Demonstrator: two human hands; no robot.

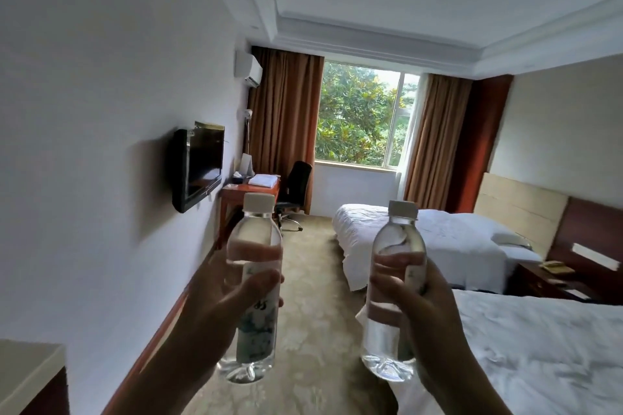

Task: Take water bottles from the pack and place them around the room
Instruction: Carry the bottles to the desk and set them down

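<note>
Each hand carries one water bottle, upright, long axis vertical, cap at 12 o'clock. The left hand (215, 307) has its fingers wrapped around the left bottle (253, 286); the right hand (424, 310) has its fingers closed around the right bottle (394, 293). The worktop (251, 186) lies ahead at 11 o'clock, on the left hand's side, so that bottle likely goes there. The nightstand (553, 276) lies at 2 o'clock, nearer the right hand. The pack is not in view.
</note>
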